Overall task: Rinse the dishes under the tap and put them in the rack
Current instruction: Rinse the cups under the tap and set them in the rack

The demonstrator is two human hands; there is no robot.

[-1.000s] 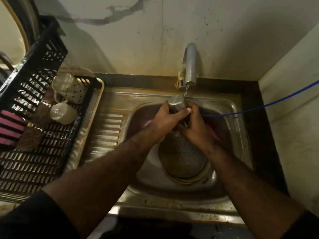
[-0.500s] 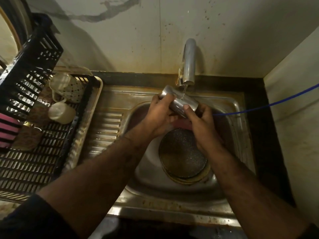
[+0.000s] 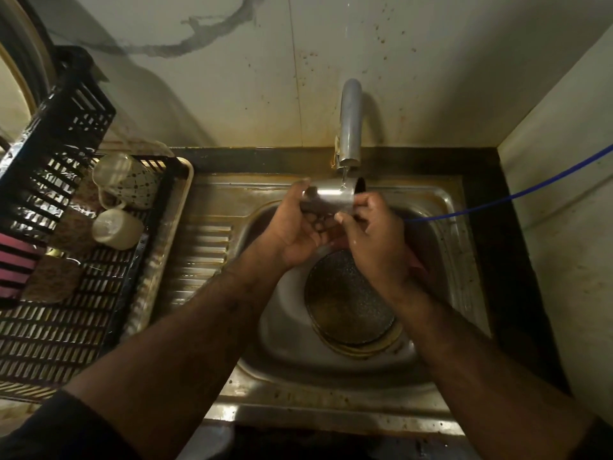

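Observation:
A steel tumbler [image 3: 331, 195] lies on its side right under the tap [image 3: 349, 127], with a thin stream of water falling on it and its mouth facing right. My left hand [image 3: 292, 227] grips its base end from below. My right hand [image 3: 371, 234] holds the mouth end, thumb on the rim. Below them a dark speckled pan [image 3: 348, 300] sits in the steel sink [image 3: 444, 234], with something pink partly hidden beside it. The black slatted rack [image 3: 66, 310] stands at the left.
In the rack lie a patterned mug [image 3: 132, 184], a plain cup [image 3: 116, 229], brown coasters and a pink striped item [image 3: 13, 263]. A ribbed drainboard [image 3: 199, 260] separates rack and basin. A blue cord [image 3: 497, 200] crosses from the right wall. Walls close in behind and at right.
The tumbler has been turned from upright to lying on its side, its mouth now to the right. Both hands shifted slightly up toward the tap.

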